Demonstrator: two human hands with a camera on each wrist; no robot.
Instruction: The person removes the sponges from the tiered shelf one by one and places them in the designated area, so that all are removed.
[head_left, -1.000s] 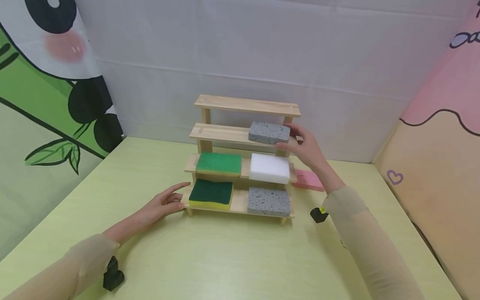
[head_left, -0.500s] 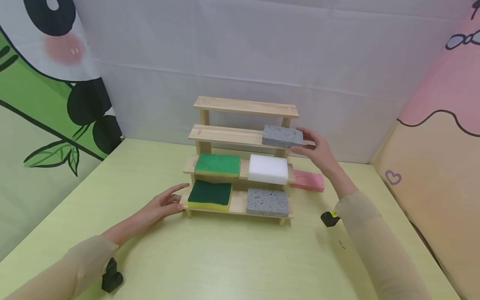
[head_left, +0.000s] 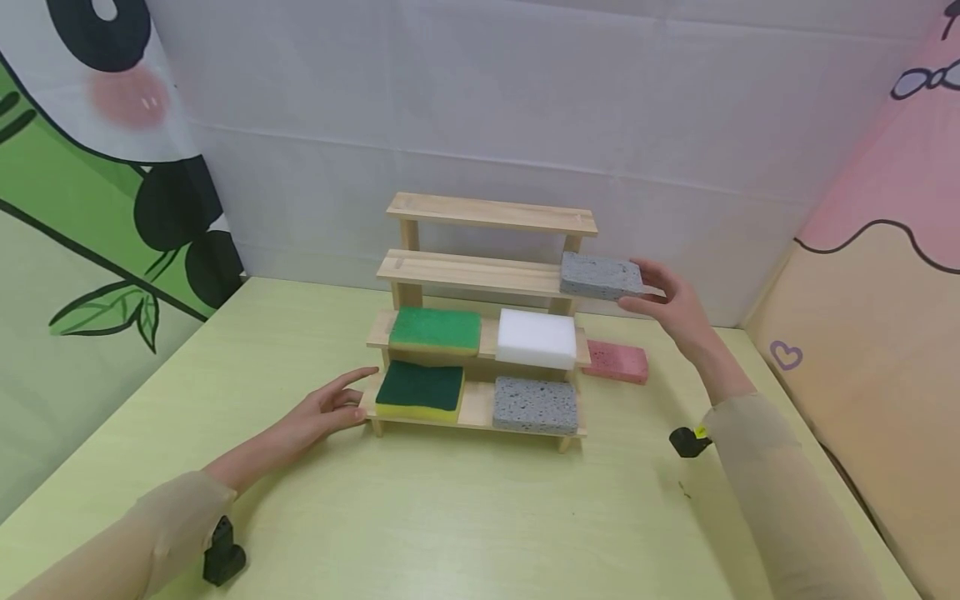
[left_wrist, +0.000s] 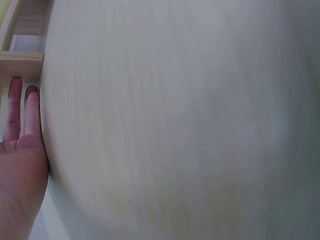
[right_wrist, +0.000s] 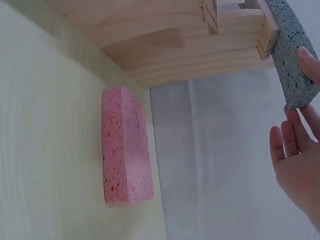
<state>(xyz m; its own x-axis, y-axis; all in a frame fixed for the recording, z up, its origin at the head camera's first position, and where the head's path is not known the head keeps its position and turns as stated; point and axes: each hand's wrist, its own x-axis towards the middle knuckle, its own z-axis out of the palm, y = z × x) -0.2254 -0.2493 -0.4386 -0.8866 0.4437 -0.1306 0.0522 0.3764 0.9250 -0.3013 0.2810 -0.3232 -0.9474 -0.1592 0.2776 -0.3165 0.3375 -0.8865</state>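
My right hand pinches a grey speckled sponge by its right end, thumb in front and fingers behind. The sponge juts past the right end of the third tier of a wooden step shelf. In the right wrist view the sponge lies close against that tier's end. My left hand is at the left end of the lowest tier, its fingers fairly straight; in the left wrist view, fingertips reach the wood. A pink sponge lies on the table right of the shelf.
The second tier carries a green sponge and a white sponge. On the lowest tier sit a dark green and yellow sponge and another grey speckled sponge. A pale cloth wall stands behind the shelf.
My right hand has slid the grey sponge rightward along the third tier, until it overhangs the end. More of the pink sponge shows now. The left hand stays at the shelf's left end.
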